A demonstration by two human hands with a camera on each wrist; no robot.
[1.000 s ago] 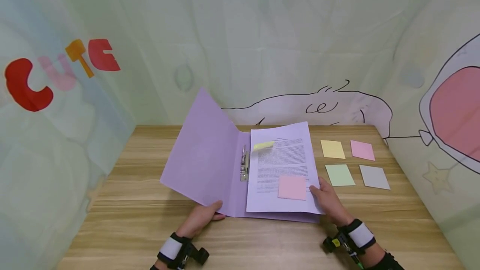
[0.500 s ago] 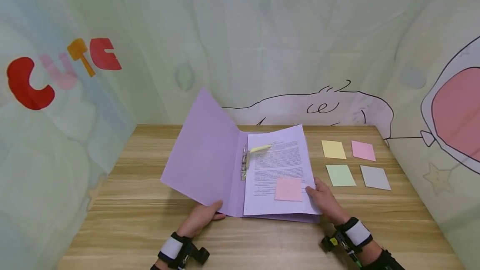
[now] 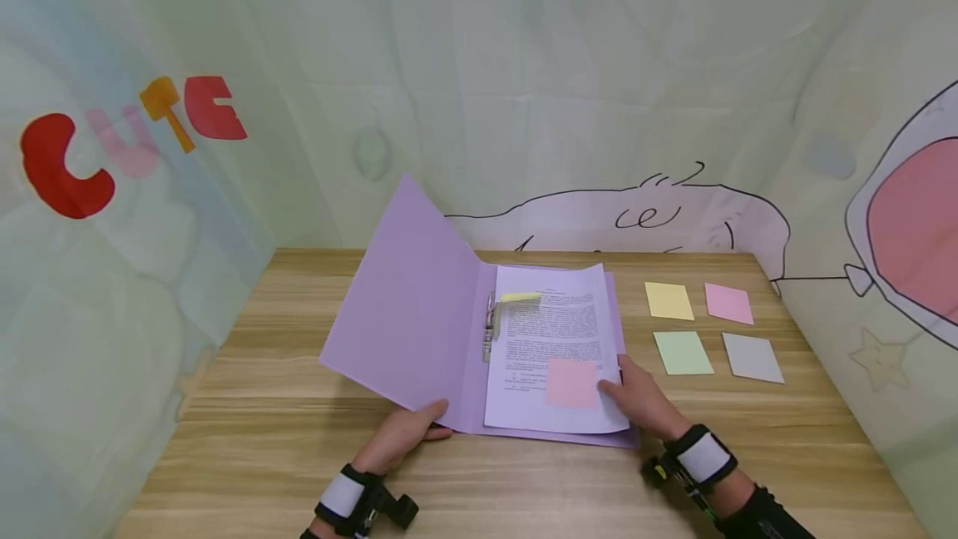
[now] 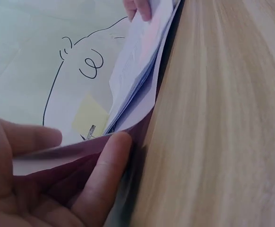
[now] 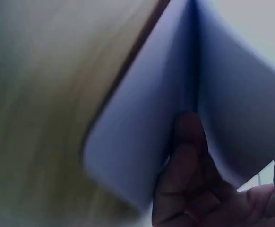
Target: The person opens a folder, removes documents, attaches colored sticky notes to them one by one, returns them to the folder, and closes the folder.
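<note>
A purple folder (image 3: 407, 314) lies spread on the table, its left cover tilted up. My left hand (image 3: 404, 437) pinches the lower edge of that cover; the left wrist view shows the cover edge (image 4: 66, 150) between thumb and fingers. My right hand (image 3: 645, 399) holds printed sheets (image 3: 554, 335) by their right edge, thumb on top. In the right wrist view the fingers are under the paper (image 5: 244, 104). A pink sticky note (image 3: 572, 383) sits low on the page and a yellow sticky note (image 3: 521, 297) near its top left. Beside the sheets is the metal clip (image 3: 490, 329).
Right of the folder lie separate sticky notes: yellow (image 3: 669, 301), pink (image 3: 729, 304), green (image 3: 683, 353) and pale grey (image 3: 753, 358). The wooden table (image 3: 284, 373) backs onto a printed curtain (image 3: 479, 90).
The right hand has moved slightly left and toward the near edge, carrying the sheets left and lower onto the folder. The sheets lie flatter. The left hand keeps its hold on the cover.
</note>
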